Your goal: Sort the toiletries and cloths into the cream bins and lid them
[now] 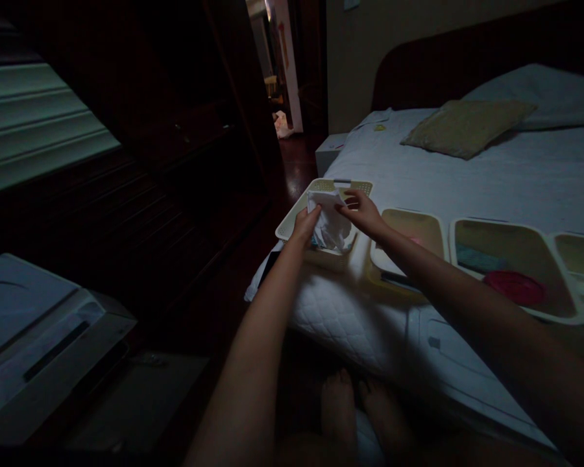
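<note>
A white piece of cloth (327,217) hangs over a cream plastic basket (292,219) at the bed's near left corner. My left hand (305,226) grips the cloth's left edge, thumb on top. At its upper right corner, my right hand (361,211) pinches the cloth between thumb and fingers. What the cloth is exactly, I cannot make out in the dim light. Below it, the basket's contents are mostly hidden; a bit of bluish fabric shows.
Right of the basket stand several cream bins, one (513,230) with a pink-red item (514,287) inside. A tan pillow (468,128) lies on the bed (394,178). Dark wooden furniture (175,162) rises at the left, behind a white boxy object (39,344).
</note>
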A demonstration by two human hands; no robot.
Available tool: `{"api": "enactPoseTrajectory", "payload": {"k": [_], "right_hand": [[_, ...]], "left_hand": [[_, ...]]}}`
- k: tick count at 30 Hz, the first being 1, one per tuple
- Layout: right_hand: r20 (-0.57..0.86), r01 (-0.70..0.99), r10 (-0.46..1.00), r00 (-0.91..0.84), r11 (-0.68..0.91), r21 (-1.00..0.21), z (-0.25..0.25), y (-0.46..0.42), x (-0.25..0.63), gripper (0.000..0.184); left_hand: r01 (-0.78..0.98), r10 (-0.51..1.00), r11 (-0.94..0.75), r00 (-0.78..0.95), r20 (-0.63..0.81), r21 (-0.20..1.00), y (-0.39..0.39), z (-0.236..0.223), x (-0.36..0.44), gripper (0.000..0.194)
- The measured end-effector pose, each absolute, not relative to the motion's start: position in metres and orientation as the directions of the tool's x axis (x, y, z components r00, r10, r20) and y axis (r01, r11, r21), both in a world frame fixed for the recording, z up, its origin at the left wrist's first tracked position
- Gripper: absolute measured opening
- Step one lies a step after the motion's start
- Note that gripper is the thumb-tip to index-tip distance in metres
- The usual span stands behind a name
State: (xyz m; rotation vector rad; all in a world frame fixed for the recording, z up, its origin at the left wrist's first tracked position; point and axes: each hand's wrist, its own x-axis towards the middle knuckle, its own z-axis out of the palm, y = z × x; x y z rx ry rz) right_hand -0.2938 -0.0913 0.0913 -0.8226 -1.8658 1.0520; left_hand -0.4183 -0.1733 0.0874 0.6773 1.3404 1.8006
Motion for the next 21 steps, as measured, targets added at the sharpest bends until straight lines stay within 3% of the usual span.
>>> {"api": "enactPoseTrajectory", "payload": {"k": [4, 9, 21], "right_hand": [[0.096, 0.124, 0.839, -0.536, 0.190, -0.974, 0.087, -0.099, -0.286, 0.048], [-0.050, 0.034, 0.754, -0.655, -0.036, -0.999, 0.074, -0.104, -0.279, 0.050], [0.066, -0.138, 0.803, -0.593, -0.021, -0.990, 0.103, -0.114, -0.282, 0.027]], "left_hand": [[-0.381, 0.849, -0.135, -0.520, -0.091, 0.915, -0.181, 0.092, -0.416, 0.014], [-0.483, 0.878, -0.114, -0.458, -0.140, 0.868, -0.186, 0.091, -0.416, 0.016], [-0.495, 0.911, -0.123, -0.401, -0.100, 0.860, -0.189, 0.103, -0.418, 0.020]]}}
